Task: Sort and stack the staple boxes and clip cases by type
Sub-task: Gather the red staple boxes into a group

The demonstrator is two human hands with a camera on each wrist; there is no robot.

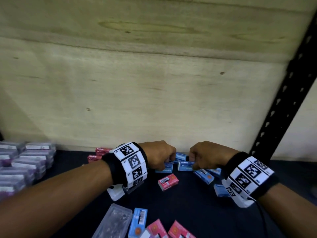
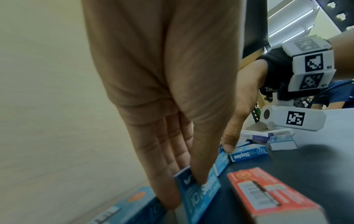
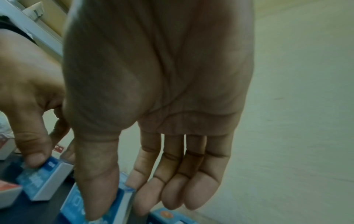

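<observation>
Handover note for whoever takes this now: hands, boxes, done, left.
Left hand: pinches a blue box at the back wall.
Right hand: pinches another blue box beside it.
Clip cases: stacked far left.
Red boxes: some grouped at the wall; one loose mid-table, more at the near edge.
Left: gather the blue boxes, loose reds and the near clear case.

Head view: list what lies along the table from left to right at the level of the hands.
Stacks of clear clip cases → red staple boxes by the wall → left hand pinching a blue staple box → right hand pinching another blue staple box → black shelf upright.
</observation>
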